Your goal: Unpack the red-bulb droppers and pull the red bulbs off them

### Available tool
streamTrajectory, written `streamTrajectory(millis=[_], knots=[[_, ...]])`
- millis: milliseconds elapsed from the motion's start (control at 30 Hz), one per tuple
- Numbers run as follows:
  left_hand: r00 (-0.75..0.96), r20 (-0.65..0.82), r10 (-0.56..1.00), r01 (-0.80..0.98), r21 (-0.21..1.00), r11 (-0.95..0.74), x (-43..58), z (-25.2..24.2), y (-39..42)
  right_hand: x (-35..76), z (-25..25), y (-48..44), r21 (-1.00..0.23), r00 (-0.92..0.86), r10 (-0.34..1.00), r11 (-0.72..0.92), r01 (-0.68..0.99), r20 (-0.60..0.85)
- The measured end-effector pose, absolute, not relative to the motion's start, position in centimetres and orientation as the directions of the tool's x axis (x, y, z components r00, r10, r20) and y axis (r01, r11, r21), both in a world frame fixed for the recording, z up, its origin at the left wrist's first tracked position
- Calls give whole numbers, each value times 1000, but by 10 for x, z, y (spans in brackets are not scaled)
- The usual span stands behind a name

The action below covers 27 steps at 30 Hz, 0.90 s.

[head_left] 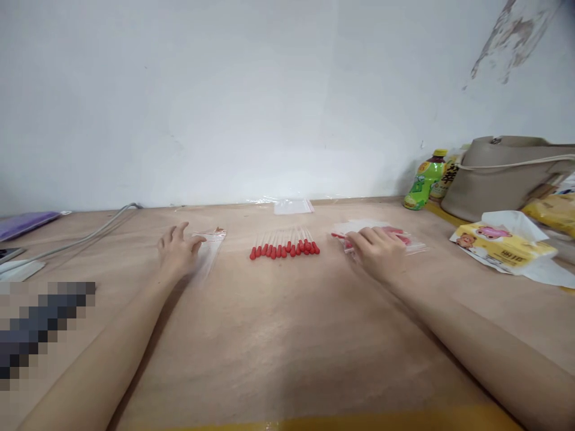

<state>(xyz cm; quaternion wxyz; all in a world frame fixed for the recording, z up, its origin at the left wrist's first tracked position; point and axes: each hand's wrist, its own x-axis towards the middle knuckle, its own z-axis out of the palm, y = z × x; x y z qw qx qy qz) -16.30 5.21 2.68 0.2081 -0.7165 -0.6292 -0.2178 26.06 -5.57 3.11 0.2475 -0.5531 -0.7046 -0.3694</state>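
A row of several thin clear sticks with red tips [284, 246] lies side by side at the middle of the wooden table [278, 335]. My left hand [177, 246] rests with fingers spread and slightly curled on an empty clear zip bag [210, 245] to the left of the row. My right hand [376, 246] lies with its fingers bent on a clear bag holding red-tipped sticks [398, 238] to the right of the row; one red tip pokes out by the fingertips. Another clear bag [293, 206] lies near the wall behind the row.
A green drink bottle [424, 181] and a beige bag [503, 173] stand at the back right. A yellow tissue pack [503, 244] lies in front of them. A grey cable [90, 230], a purple item [24, 223] and a blurred patch sit at the left.
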Motion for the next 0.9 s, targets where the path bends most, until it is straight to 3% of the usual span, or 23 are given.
streamTrajectory(millis=[100,200,267,333,400,467,533,667,900], knots=[[130,667,734,976,43,-213,-141,36,44,233,46,-81,401,-457,725,267,876,515],[250,575,779,898,163,-408,-103,45,23,201,48,-104,300,-476,826,392,870,302],[376,354,856,825,292,-483,-74,47,2,184,44,-113,123,-467,859,450,884,209],[539,164,826,708,442,-550,-47,47,-21,174,41,-116,-144,-444,875,473,869,194],[601,122,790,623,548,-559,-28,45,-41,173,40,-112,-422,-447,865,502,755,228],[601,110,792,608,580,-542,-19,42,-56,181,40,-103,-568,-487,818,567,596,306],[561,81,824,632,602,-489,-16,39,-64,193,39,-94,-539,-558,740,664,518,376],[526,-28,850,562,762,-323,-16,29,-67,210,27,-82,-475,-660,684,714,515,312],[498,-32,867,300,944,-138,-13,15,-53,192,-2,-79,-463,-409,829,555,691,382]])
